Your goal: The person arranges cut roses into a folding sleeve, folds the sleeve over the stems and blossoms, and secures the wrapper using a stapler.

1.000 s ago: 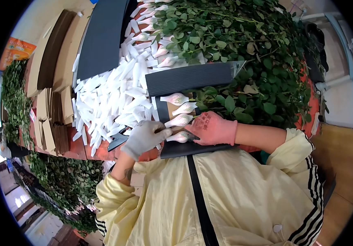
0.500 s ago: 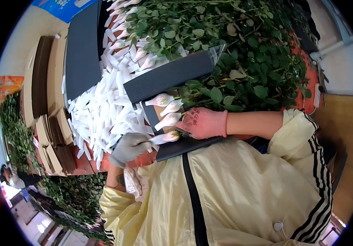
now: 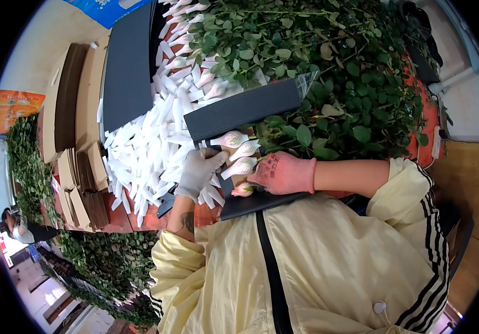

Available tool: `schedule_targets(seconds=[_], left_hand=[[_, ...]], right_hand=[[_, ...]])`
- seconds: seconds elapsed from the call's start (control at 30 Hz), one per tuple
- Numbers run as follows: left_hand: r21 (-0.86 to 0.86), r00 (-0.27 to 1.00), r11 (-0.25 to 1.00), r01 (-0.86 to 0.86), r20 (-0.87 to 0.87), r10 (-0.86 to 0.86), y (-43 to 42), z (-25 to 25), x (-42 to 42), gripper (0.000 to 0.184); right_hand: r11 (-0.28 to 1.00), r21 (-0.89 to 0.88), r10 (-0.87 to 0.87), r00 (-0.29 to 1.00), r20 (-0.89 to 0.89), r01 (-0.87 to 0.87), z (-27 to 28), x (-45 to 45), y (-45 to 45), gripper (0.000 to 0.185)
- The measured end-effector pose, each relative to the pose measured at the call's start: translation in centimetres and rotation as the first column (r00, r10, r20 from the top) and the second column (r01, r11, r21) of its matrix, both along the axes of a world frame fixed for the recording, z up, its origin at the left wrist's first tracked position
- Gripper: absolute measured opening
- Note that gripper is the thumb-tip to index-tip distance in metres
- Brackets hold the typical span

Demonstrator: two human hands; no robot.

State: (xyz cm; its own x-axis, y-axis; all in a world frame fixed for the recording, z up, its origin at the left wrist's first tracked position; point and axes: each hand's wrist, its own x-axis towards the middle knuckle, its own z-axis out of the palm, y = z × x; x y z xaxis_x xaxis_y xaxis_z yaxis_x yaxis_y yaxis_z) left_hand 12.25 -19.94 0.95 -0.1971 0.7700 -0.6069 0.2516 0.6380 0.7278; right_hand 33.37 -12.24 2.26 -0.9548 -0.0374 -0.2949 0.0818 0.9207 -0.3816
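My left hand (image 3: 198, 170), in a grey-white glove, has its fingers pressed together beside the netted buds; what they hold, if anything, is too small to tell. My right hand (image 3: 285, 173), in a pink glove, is closed near the stem of a bare pink rosebud (image 3: 243, 190); its grip is partly hidden. Above that bud lie a few rosebuds in white foam nets (image 3: 242, 167), on cardboard and a black sheet (image 3: 261, 203). Just beyond them rests a ribbed black strip (image 3: 245, 109) with clear plastic at its right end.
A heap of white foam sleeves (image 3: 150, 145) lies left of the buds. Leafy rose stems (image 3: 356, 89) fill the right side. Folded cardboard (image 3: 86, 100) and a dark board (image 3: 129, 64) stand at the left. A person (image 3: 18, 225) is at the far left.
The lowest bud had a white net and now shows bare pink petals. My left hand pulled away leftward, then moved up beside the upper buds. My right hand stays near the stems.
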Motion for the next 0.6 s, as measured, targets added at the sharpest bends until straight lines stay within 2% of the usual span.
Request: schedule_targets(seconds=[0.03,0.1,0.2,0.27,0.33,0.4,0.43,0.5,0.53,0.6], left_hand=[[0.041,1.0,0.999,0.004,-0.002,-0.004,0.0,-0.4,0.0,0.028],[0.131,0.999,0.991,0.011,0.029,-0.015,-0.1,-1.3,-0.1,0.025],[0.103,0.997,0.992,0.07,-0.026,-0.067,-0.3,-1.2,-0.3,0.023],[0.117,0.998,0.992,0.056,-0.018,-0.054,-0.7,-1.5,-0.6,0.029],[0.105,0.988,0.986,0.129,-0.098,-0.119,-0.7,-1.9,-0.8,0.032],[0.102,0.984,0.986,0.132,-0.132,-0.118,-0.4,-1.6,-0.7,0.033],[0.09,0.98,0.984,0.153,-0.145,-0.139,-0.4,-1.4,-0.6,0.033],[0.089,0.976,0.983,0.159,-0.161,-0.144,-0.2,-1.3,-0.8,0.032],[0.088,0.977,0.983,0.164,-0.155,-0.149,-0.3,-1.3,-0.8,0.029],[0.091,0.979,0.984,0.156,-0.148,-0.141,-0.4,-1.3,-0.7,0.025]], right_hand=[[1.0,-0.003,0.005,1.0,0.002,-0.005,-0.2,0.2,-0.1,0.04],[1.0,-0.005,-0.023,0.983,-0.182,0.022,-0.5,0.7,-0.2,0.017],[0.997,-0.07,-0.026,0.986,-0.164,0.015,-0.1,0.6,0.1,0.017],[0.998,-0.058,0.014,0.989,-0.147,-0.022,-0.1,0.5,0.3,0.016],[0.997,-0.047,0.048,0.991,-0.128,-0.054,0.3,0.3,0.2,0.016],[0.981,0.181,0.085,0.993,-0.085,-0.068,1.7,0.3,-0.3,0.034],[0.979,0.184,0.099,0.992,-0.081,-0.082,2.4,0.4,-0.4,0.034],[0.984,0.18,0.033,0.962,-0.272,0.017,3.7,0.6,-0.2,0.035],[0.983,0.184,0.049,0.961,-0.271,0.001,4.3,0.4,-0.2,0.035],[0.917,0.348,-0.158,0.978,-0.14,0.197,5.2,-0.1,-0.2,0.038]])
